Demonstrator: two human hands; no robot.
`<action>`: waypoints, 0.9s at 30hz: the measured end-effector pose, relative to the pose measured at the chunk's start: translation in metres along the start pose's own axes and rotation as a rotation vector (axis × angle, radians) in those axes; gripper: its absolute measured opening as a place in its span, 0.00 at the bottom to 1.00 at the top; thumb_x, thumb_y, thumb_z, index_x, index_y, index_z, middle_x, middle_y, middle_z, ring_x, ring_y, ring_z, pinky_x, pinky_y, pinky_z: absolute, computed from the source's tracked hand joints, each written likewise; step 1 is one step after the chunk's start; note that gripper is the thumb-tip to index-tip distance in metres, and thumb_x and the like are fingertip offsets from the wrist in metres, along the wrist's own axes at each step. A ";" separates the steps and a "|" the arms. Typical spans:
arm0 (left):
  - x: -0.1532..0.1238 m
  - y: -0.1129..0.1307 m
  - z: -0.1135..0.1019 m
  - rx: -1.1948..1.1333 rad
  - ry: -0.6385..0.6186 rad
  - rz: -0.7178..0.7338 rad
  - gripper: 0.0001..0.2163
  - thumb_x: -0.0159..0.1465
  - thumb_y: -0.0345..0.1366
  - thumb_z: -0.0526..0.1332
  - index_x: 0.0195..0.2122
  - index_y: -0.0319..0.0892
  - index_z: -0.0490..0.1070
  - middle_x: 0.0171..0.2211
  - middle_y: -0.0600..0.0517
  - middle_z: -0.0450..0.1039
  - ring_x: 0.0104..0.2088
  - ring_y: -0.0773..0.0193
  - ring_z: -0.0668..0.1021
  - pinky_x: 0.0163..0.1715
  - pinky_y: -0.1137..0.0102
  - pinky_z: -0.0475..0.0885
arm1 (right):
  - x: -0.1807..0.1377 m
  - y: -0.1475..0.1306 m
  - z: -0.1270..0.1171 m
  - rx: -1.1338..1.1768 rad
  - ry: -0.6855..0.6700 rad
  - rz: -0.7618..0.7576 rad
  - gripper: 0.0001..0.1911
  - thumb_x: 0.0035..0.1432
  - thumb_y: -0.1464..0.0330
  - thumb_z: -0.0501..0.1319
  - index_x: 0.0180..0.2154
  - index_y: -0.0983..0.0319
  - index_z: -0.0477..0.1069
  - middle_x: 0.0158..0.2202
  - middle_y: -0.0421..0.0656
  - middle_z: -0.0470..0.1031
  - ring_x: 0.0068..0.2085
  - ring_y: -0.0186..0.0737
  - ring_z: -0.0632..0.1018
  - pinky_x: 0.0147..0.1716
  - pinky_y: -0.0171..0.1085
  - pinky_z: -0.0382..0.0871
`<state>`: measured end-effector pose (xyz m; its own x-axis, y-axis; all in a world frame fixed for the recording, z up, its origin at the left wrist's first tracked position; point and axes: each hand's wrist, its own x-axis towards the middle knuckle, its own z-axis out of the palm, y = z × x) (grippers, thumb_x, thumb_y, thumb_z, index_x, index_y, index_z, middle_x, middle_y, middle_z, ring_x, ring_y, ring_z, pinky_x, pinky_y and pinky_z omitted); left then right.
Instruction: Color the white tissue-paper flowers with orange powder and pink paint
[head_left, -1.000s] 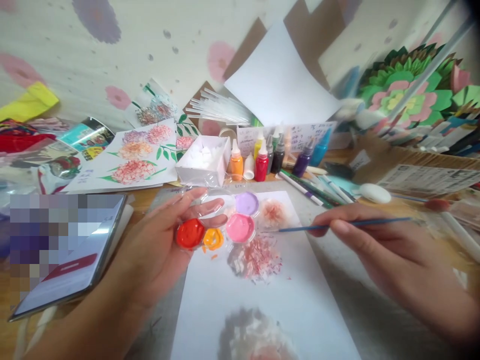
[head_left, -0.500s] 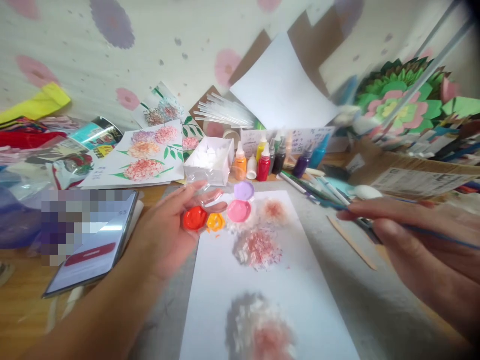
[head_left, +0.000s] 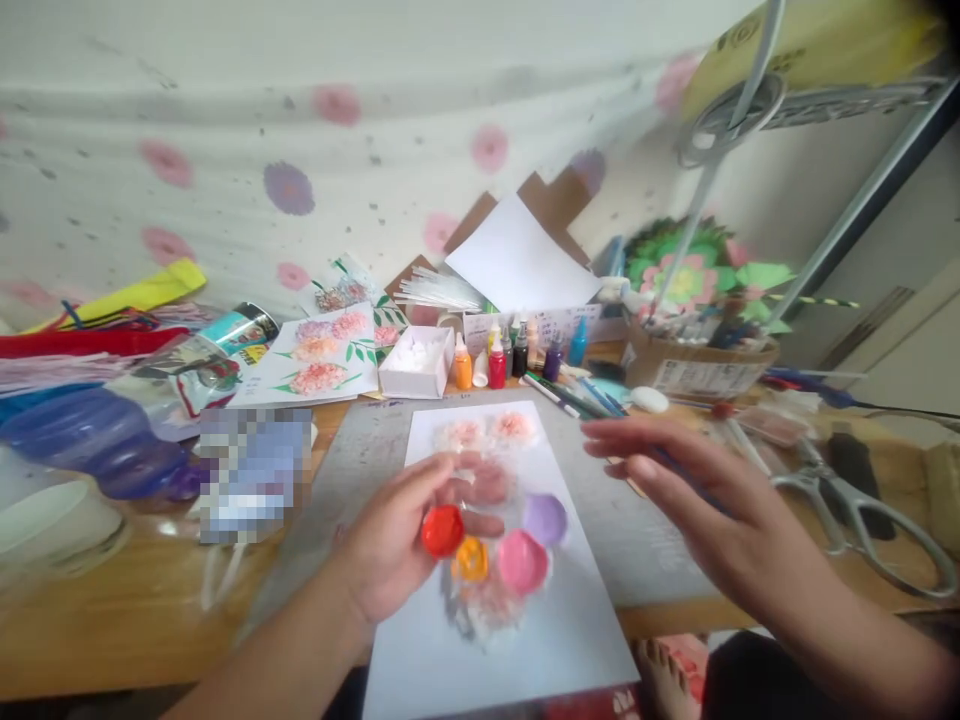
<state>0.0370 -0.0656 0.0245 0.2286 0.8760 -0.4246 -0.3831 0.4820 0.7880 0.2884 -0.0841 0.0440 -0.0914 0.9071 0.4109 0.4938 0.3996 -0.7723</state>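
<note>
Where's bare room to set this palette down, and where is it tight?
Bare grey mat lies between the phone and the white sheet under the palette; bare wooden desk runs in front of the phone. Crowded: bottles and pens along the back, scissors on the right.

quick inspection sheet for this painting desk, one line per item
surface: wooden table with a grey mat; paper with dabbed pink blooms lies on the mat
job's things: clear palette of red, orange, pink and purple paint, held over the paper
clutter: paint bottles, white box, pens, scissors, phone, flower painting
hands: left hand grips the palette; right hand hovers over the mat, blurred, grip unclear
cables: maybe a thin dark cord at far right
surroundings: flower-print wall, paper flowers, metal stand, bare foot below the table edge
</note>
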 end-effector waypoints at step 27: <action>-0.111 -0.129 -0.051 0.170 0.188 -0.209 0.25 0.57 0.57 0.64 0.42 0.38 0.71 0.28 0.46 0.81 0.21 0.68 0.78 0.19 0.78 0.63 | -0.002 0.019 -0.026 0.554 -0.066 0.484 0.18 0.38 0.60 0.77 0.29 0.61 0.76 0.32 0.43 0.81 0.23 0.30 0.74 0.22 0.30 0.68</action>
<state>0.0160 -0.2240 -0.0530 0.1115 0.7538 -0.6476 -0.1871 0.6560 0.7312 0.3201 -0.0815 0.0411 -0.0348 0.9979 -0.0544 -0.0157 -0.0550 -0.9984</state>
